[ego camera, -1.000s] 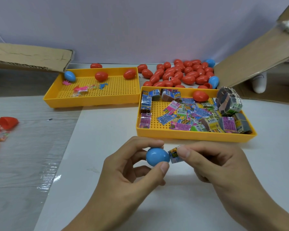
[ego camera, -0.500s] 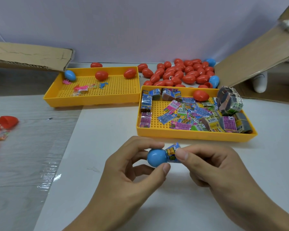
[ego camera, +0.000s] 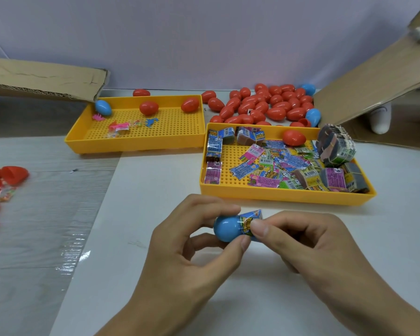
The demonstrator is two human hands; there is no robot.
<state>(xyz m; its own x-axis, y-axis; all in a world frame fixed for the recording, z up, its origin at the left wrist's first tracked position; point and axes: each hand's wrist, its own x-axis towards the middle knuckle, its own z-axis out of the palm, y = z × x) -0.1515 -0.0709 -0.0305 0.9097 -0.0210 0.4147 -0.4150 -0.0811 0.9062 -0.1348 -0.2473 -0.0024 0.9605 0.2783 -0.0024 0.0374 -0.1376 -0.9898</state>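
Blue egg [ego camera: 225,228] pinched in our left hand [ego camera: 187,253] at surface [ego camera: 155,282] front edge, long axis running rightward; our right hand [ego camera: 308,246] pinches sleeve [ego camera: 249,217] over its end.

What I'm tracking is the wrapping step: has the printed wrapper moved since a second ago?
Yes. The wrapper has slid slightly left, judged against the yellow tray behind it, onto the end of the blue egg, pinched by the right hand.

Bright even light w/ soft shadow under left hand [ego camera: 187,260]; glare on grey wood tabletop [ego camera: 75,255] left of near yellow plastic tray [ego camera: 284,196]; edges bowed.
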